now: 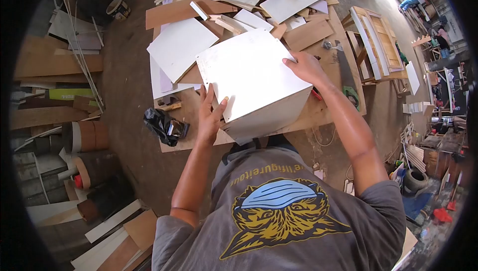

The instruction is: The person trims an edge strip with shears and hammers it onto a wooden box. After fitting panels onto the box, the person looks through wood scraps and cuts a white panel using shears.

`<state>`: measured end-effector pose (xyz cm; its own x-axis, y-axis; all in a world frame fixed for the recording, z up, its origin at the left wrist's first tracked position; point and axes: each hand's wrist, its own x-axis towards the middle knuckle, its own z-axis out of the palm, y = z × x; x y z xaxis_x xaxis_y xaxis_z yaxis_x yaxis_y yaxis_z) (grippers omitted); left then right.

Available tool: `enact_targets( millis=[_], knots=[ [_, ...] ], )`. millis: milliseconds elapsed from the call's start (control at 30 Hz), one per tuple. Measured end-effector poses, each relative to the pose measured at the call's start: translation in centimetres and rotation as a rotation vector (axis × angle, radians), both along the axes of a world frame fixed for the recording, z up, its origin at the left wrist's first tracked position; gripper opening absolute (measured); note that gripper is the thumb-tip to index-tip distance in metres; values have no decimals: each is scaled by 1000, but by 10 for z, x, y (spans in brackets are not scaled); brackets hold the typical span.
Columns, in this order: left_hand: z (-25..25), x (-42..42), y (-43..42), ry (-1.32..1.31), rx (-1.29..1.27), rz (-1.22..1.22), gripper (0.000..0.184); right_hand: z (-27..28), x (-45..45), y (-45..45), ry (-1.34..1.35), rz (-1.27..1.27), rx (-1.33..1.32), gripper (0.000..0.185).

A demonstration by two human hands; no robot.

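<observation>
- Touching the white box [251, 67] on its left edge, the left hand [211, 114] is spreading its fingers.
- The right hand [309, 68] is touching its right edge; finger grip I cannot tell.
- The box is sitting at the table's [321, 116] near edge.

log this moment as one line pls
left hand: touching white box, left side | right hand: on its right edge, thumb on top | black plastic bag: at table's left edge
</observation>
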<state>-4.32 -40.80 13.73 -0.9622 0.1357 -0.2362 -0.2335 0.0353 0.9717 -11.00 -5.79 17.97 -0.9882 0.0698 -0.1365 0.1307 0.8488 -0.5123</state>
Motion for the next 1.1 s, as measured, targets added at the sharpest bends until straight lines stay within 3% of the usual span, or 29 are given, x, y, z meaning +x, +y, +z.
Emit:
enact_targets(
  millis=[200,267,367,500,600,700,900,1100],
  knots=[
    [13,5,4,13,-32,5,78,27,13,-16,-109,12,68,56],
    [7,5,6,46,-61,24,74,9,8,-1,-117,44,-1,58],
    [9,6,6,-23,88,21,77,-7,16,4,-68,43,-98,59],
    [-4,6,7,53,-119,-21,76,-6,20,-2,-84,15,-16,59],
    [1,7,8,21,-105,-23,77,5,21,-8,-149,-23,20,59],
    [1,5,10,-49,79,11,78,9,21,-10,-152,-25,36,60],
    [7,1,12,4,-263,-66,94,10,23,-8,-95,-8,-62,68],
    [20,-10,13,-10,-393,-105,109,-25,18,11,-32,-14,-429,68]
  ],
)
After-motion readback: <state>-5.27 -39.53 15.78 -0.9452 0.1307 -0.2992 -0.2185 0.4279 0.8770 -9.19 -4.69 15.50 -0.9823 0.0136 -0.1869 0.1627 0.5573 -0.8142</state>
